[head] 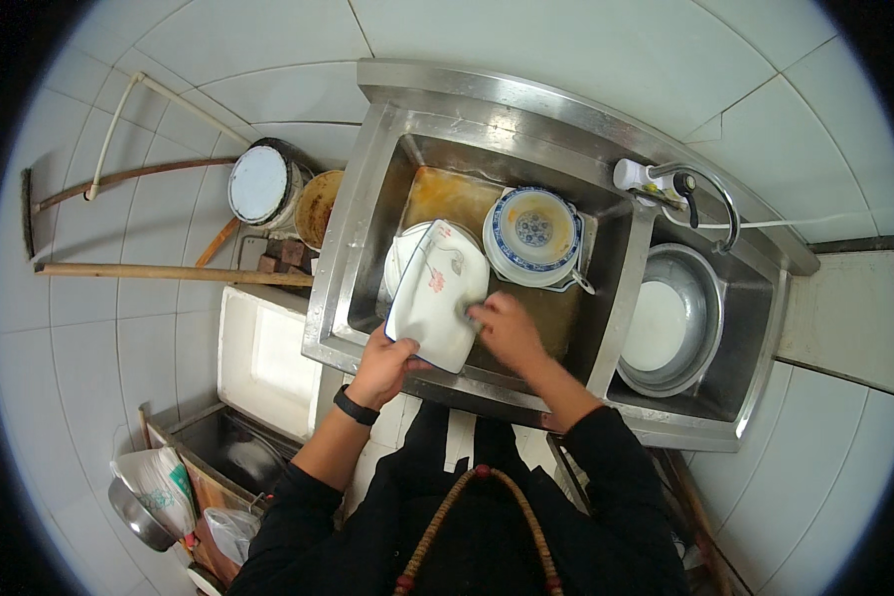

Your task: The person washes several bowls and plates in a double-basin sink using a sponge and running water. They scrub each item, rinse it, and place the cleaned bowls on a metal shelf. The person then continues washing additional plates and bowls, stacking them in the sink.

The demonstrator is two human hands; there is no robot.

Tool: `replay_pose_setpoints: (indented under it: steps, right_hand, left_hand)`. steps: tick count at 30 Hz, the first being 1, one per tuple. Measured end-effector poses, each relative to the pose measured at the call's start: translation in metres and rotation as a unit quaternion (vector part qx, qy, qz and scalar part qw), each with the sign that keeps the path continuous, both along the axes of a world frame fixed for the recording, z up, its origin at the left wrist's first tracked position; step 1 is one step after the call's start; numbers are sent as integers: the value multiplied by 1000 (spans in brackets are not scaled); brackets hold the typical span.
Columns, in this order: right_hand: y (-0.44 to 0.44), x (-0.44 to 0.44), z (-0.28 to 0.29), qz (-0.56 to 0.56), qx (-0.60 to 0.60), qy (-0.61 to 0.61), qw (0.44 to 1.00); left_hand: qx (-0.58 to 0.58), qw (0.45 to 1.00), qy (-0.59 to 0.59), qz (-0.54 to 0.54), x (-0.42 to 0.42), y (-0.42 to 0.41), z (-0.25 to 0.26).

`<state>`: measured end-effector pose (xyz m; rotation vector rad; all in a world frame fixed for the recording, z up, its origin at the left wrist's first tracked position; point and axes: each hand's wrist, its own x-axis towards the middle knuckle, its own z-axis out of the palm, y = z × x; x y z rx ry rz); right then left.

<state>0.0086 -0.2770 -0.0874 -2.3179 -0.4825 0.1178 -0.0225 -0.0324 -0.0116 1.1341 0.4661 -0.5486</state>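
Observation:
My left hand (389,363) grips the lower left corner of a white rectangular plate (436,305) with a pink flower print and a blue rim. At the plate's right edge is my right hand (508,328), blurred, with a small dark scrubber (471,311) at its fingertips. The plate is tilted over the left basin of a steel sink. Another white dish (400,257) shows partly behind it. To the right, a blue-and-white patterned bowl (534,229) rests on stacked white dishes (525,276) in the basin, beside a light-coloured handle end (584,281).
The right basin holds a metal bowl (704,320) with whitish contents, below a curved faucet (726,212). Left of the sink stand a lidded bucket (259,185), wooden poles (171,274) and a white foam box (268,365). Brownish residue lies on the left basin's floor.

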Motion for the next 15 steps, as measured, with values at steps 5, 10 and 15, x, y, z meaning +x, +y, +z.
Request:
replay_pose_setpoints:
  steps: [5,10,15]
  right_hand:
    - [-10,21,-15,-52,-2,13,999]
    - [16,-26,18,9,75,22,997]
    - [6,9,-14,-75,2,25,997]
  left_hand:
    - [-16,1000,22,1,-4,-6,7]
    - [-27,999,24,8,3,1,-10]
    - [-12,999,28,-17,2,-3,-1]
